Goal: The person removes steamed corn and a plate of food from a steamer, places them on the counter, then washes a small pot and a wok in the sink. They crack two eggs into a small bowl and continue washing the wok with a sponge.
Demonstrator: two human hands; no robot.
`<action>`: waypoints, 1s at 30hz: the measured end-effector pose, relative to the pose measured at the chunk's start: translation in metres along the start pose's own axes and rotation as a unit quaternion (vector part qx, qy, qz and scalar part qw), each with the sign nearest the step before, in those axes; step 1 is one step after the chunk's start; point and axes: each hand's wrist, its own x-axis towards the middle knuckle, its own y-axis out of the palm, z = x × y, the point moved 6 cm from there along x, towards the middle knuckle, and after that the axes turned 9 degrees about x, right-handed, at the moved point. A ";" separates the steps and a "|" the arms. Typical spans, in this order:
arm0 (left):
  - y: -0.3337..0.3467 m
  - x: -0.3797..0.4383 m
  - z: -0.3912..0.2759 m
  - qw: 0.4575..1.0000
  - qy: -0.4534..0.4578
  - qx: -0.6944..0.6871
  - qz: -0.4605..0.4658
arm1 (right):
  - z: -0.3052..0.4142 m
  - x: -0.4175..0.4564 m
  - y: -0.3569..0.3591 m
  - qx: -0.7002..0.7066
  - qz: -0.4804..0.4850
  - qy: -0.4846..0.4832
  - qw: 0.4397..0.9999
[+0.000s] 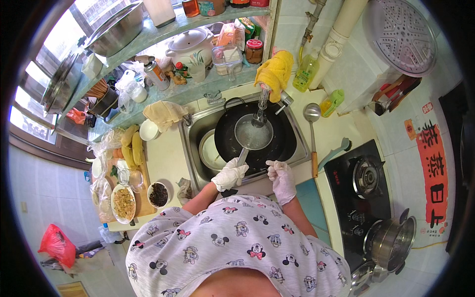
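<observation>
My left hand (231,175), in a white disposable glove, grips the handle of a metal mesh strainer (254,132). The strainer lies beneath the running faucet (262,104), above a black wok (226,130); its bowl looks wet and whitish. The wok rests in the stainless steel sink (191,148), partly over a pale round dish (212,148). My right hand (281,180), gloved too, is beside the wok's near right rim with its fingers curled; whether it touches anything is unclear. A yellow cloth (276,72) is draped over the faucet's top.
To the right are a ladle (312,115), a green brush (336,152) and a gas stove (343,193) with a steel pot (387,245). On the left stand a bowl of dark food (159,195), a plate of chopped food (124,204) and bananas (133,146). A cluttered shelf (219,87) runs behind the sink.
</observation>
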 end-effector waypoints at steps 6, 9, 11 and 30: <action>0.000 0.001 0.004 1.000 -0.015 -0.007 0.000 | -0.002 0.003 -0.002 0.003 0.006 -0.002 1.000; -0.001 0.004 0.008 1.000 -0.018 -0.005 -0.002 | -0.003 0.004 -0.003 0.004 0.012 0.006 1.000; -0.001 0.004 0.010 0.999 -0.033 -0.012 0.001 | -0.004 0.005 -0.003 0.008 0.014 0.009 1.000; -0.008 0.007 0.014 1.000 -0.001 -0.008 -0.018 | -0.004 0.005 0.003 0.011 -0.006 -0.005 1.000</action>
